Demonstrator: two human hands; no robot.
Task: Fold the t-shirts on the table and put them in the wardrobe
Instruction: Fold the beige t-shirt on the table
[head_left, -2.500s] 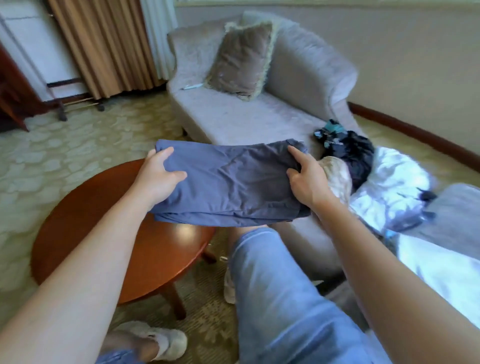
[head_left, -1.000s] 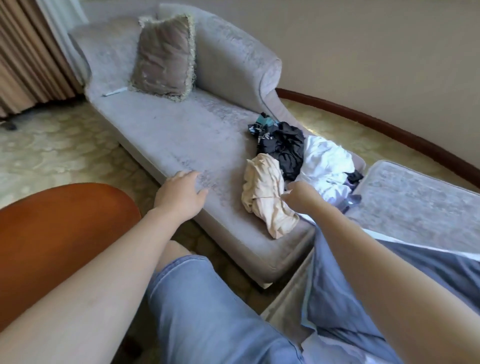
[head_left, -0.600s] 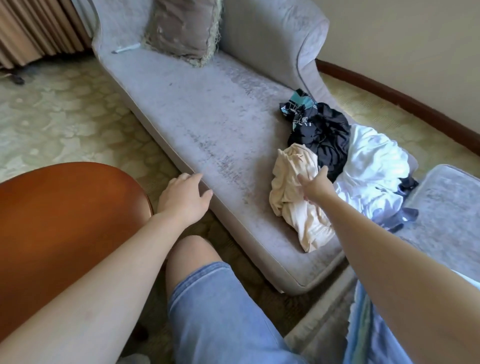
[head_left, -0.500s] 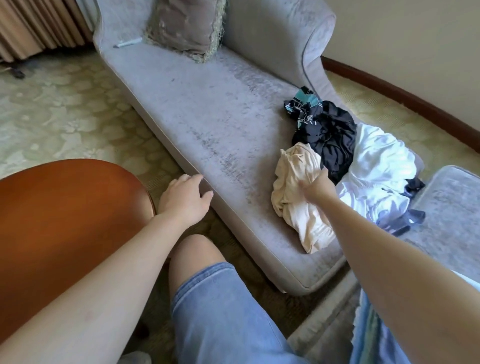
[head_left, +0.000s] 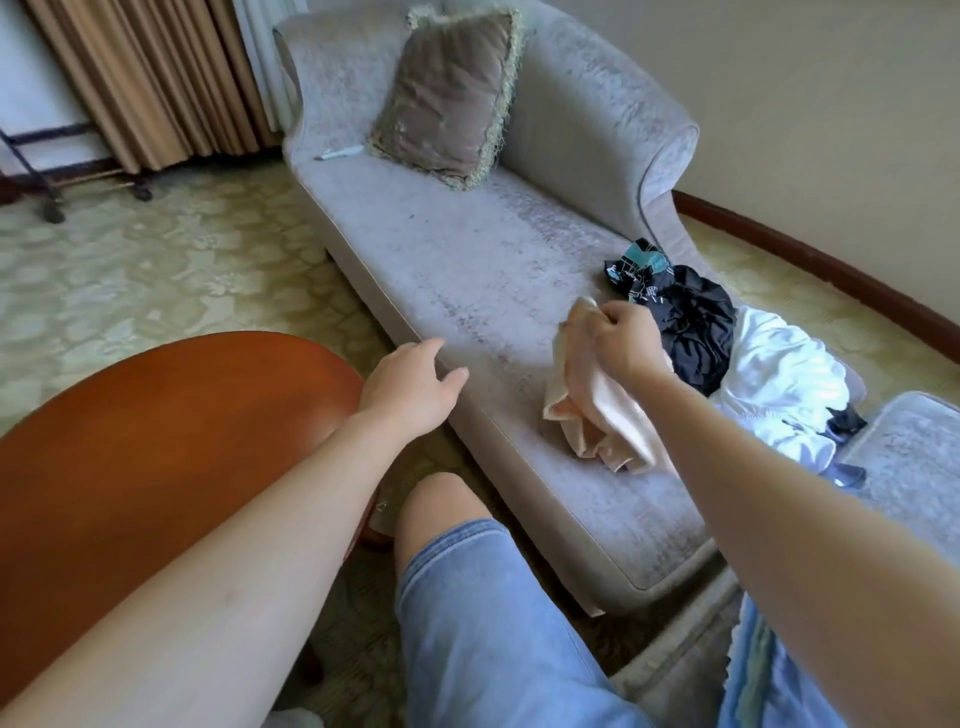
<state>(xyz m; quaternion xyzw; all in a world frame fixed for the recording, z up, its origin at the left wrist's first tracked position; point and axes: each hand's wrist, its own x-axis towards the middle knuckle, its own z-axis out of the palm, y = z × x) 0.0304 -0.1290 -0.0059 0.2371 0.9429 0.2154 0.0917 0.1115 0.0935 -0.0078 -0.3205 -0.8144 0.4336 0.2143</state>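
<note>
The right grip (head_left: 618, 338), right of centre, had its fingers curled round the top of a peach shirt (head_left: 597, 415). It pinched a bunch of the cloth and held it up, and the rest hung crumpled down to the sofa (head_left: 467, 260) seat. Just right of it on the same seat lay a black shirt (head_left: 696, 322) with a teal-patterned part. Touching that, a white shirt (head_left: 779, 384) was heaped at the sofa's end, beside a grey stool (head_left: 914, 447) at the right edge.

The left grip (head_left: 410, 387), at centre, held nothing. Its fingers were loosely spread, thumb out, over the sofa's front edge; whether it touched the edge could not be told. The round brown bench (head_left: 156, 441) filled the lower left.

A cushion (head_left: 447, 98) leaned on the sofa back at upper centre, with a small white stick (head_left: 340, 153) on the seat to its left. Curtains (head_left: 145, 78) hung at upper left above patterned carpet (head_left: 130, 260). A knee (head_left: 436, 509) in blue shorts rose at lower centre.
</note>
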